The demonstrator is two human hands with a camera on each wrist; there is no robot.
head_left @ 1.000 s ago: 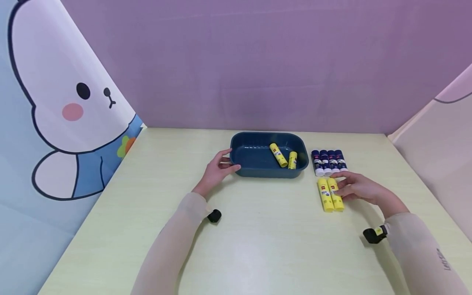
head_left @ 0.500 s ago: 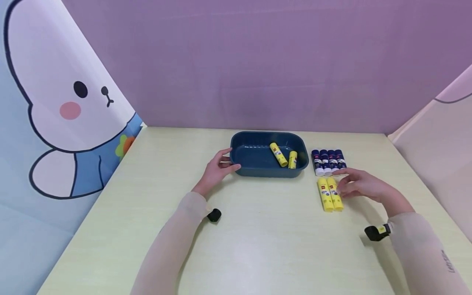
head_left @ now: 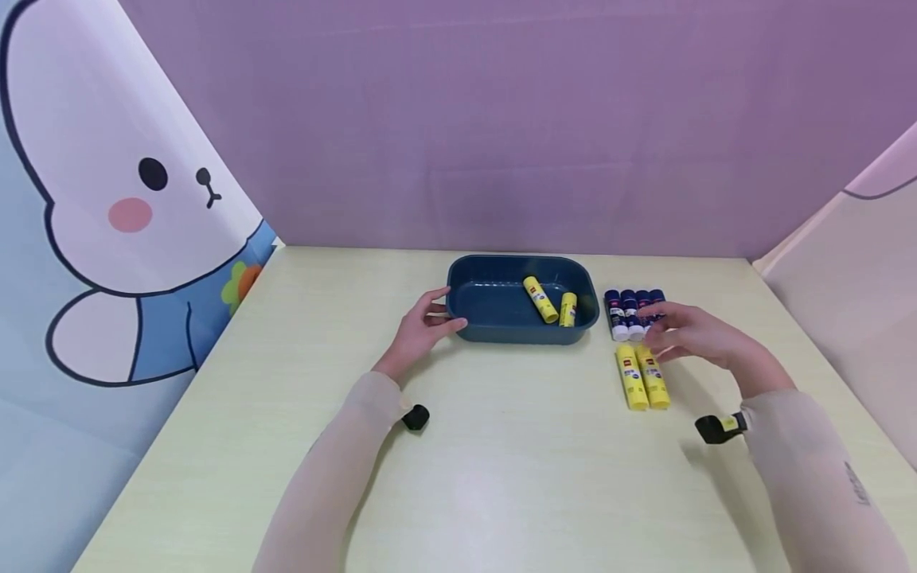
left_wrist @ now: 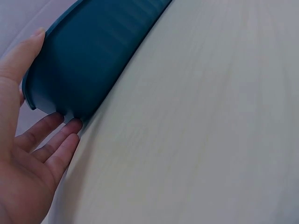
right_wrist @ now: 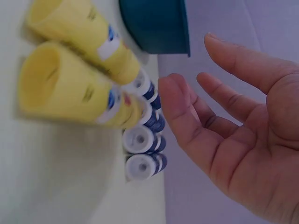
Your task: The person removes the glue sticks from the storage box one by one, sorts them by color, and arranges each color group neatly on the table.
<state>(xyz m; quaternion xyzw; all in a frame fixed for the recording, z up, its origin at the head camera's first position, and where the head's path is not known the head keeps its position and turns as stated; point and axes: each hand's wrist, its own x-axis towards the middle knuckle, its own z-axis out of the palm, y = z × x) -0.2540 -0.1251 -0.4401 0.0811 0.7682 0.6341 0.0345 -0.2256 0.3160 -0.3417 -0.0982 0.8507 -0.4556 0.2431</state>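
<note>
My left hand (head_left: 419, 334) rests at the left end of a dark blue plastic box (head_left: 523, 334). In the left wrist view its fairly straight fingers touch the end wall, with the thumb at the rim. Inside the box lie two yellow glue sticks, a longer-looking one (head_left: 540, 299) and one at the near right (head_left: 567, 310). My right hand (head_left: 698, 342), empty with fingers loosely bent, hovers over two yellow glue sticks (head_left: 631, 378) lying side by side on the table. Behind these lies a row of several navy glue sticks (head_left: 616, 314) with white ends, partly covered by the hand.
The pale wooden table (head_left: 501, 461) meets a purple backdrop (head_left: 516, 127) just behind the box. A cloth with a cartoon figure (head_left: 143, 239) borders the left side, and a pale panel (head_left: 852, 294) stands on the right.
My right hand has come off the right-hand yellow glue stick and moved up and back, over the navy ones' near ends. The left hand and the box have stayed in place.
</note>
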